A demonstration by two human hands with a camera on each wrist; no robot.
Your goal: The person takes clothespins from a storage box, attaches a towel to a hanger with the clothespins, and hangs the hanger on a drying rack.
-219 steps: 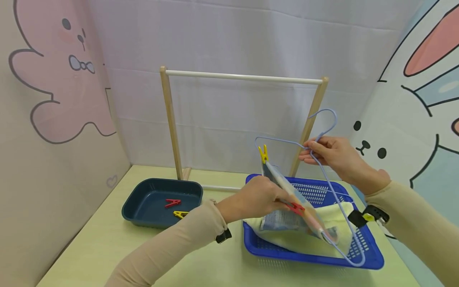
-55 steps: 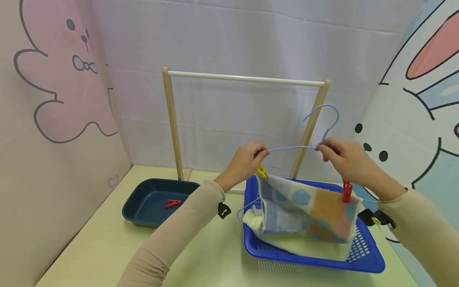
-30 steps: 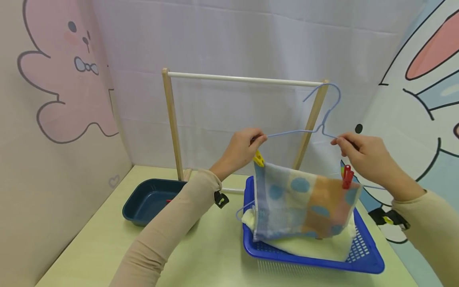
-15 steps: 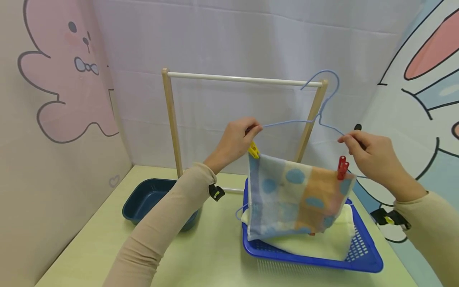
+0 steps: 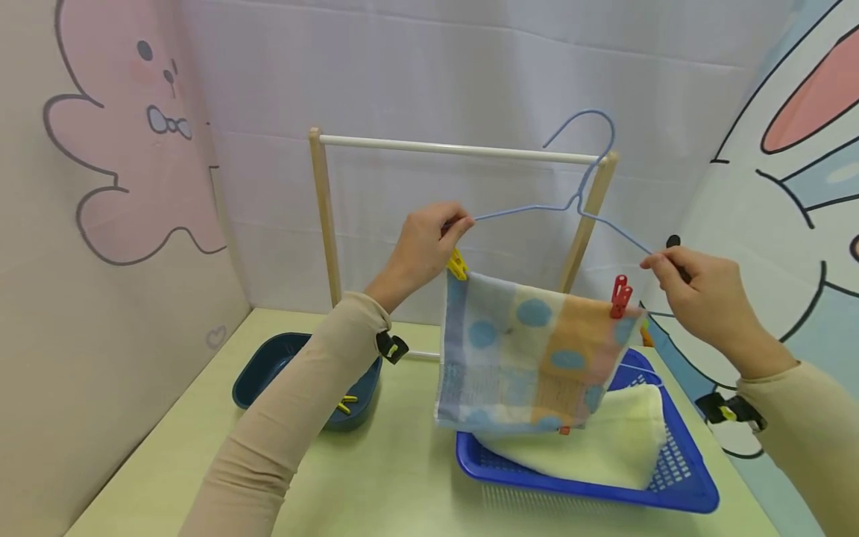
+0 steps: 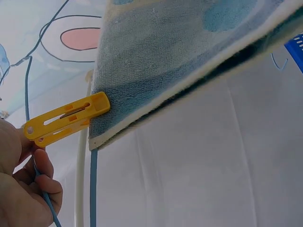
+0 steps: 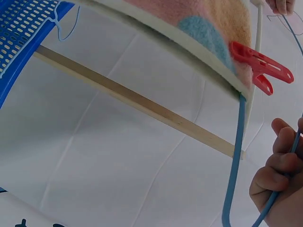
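Observation:
A light-blue clothes hanger (image 5: 530, 209) is held up in front of the rack, its hook overlapping the rack's rod in the head view. My left hand (image 5: 426, 246) pinches its left shoulder wire; my right hand (image 5: 701, 298) pinches the right one. Over the hanger's lower bar hangs a folded towel (image 5: 517, 358) with blue dots and orange and pink patches. A yellow clothespin (image 6: 71, 118) grips the towel's left end beside my left fingers. Near the other end sits a red clothespin (image 7: 260, 66), close to my right hand in the right wrist view.
A wooden rack with a white rod (image 5: 456, 149) stands behind the hanger. Below the towel, a blue basket (image 5: 691, 477) holds a pale yellow cloth (image 5: 624, 440) and another hanger. A dark teal tray (image 5: 258, 380) with yellow clothespins (image 5: 347, 403) lies partly behind my left sleeve.
Both hands have lifted the hanger and towel up out of the basket and leftward. My right hand has slid from the hook's base onto the right shoulder wire; the towel now hangs spread.

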